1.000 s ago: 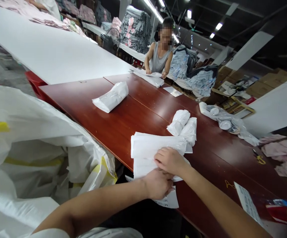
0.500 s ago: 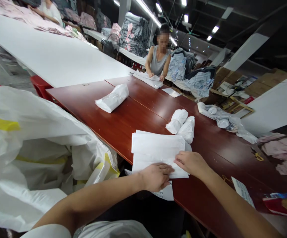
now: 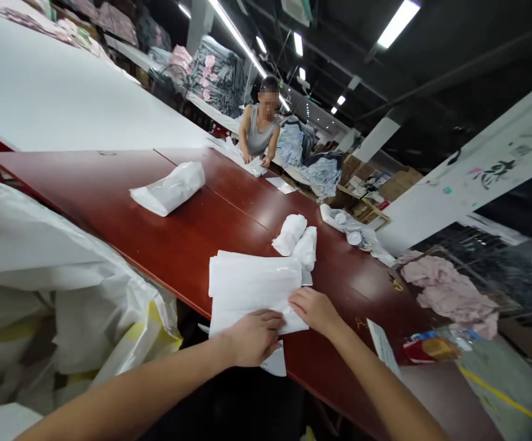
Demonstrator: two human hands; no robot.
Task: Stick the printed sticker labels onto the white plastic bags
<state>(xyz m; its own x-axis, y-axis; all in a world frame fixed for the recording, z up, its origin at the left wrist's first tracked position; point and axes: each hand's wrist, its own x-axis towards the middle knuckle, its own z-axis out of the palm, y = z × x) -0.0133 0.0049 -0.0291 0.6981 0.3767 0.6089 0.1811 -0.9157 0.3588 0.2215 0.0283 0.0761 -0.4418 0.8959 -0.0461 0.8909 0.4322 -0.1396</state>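
Note:
A stack of thin white sheets lies at the near edge of the brown table; the frames do not show whether they are paper or plastic. My left hand rests on the lower part of the stack, palm down with fingers stretched out. At the right edge my right hand has its fingertips pressed together on the top white sheet. Below my left hand a printed sheet pokes out over the table edge. Two white rolled bundles lie just beyond the stack.
Another white bundle sits farther left on the brown table. A large white sack gapes at my left. Across the table a co-worker handles white sheets. Yellow-handled scissors and pink cloth are at right.
My view has turned to the right, so the table and its things sit farther left. Both my hands keep their places on the white stack.

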